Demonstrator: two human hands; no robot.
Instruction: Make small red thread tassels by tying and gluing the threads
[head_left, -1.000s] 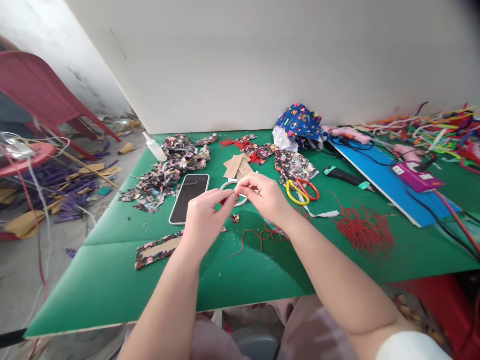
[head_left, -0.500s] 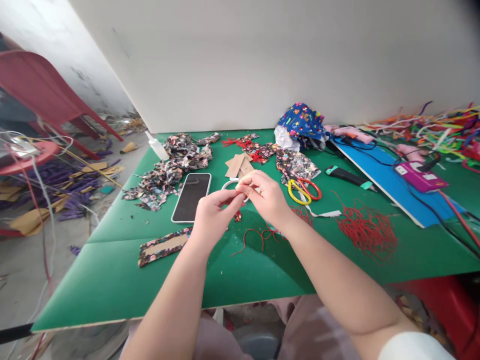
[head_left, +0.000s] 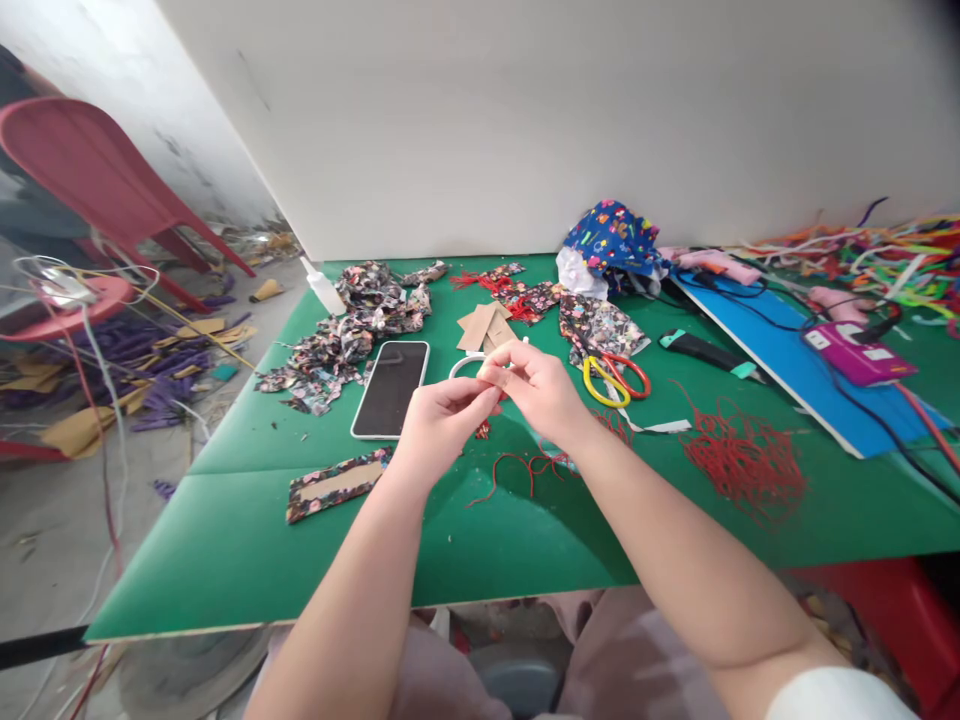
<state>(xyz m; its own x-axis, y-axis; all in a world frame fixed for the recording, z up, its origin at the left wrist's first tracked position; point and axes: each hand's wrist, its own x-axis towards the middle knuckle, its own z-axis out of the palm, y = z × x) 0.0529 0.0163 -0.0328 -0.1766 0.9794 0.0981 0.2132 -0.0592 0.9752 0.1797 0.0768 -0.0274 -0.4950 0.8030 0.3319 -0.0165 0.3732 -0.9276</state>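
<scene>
Both grips pinch red cord (head_left: 491,392), axis left-right.

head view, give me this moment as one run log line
left hand: pinching red cord | right hand: pinching white ring | phone: flat on green table

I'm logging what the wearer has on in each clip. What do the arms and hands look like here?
Both forearms are bare, and the left hand and right hand wear no gloves; no rings or watch show. A white sleeve covers the right upper arm at the bottom edge of the picture.
</scene>
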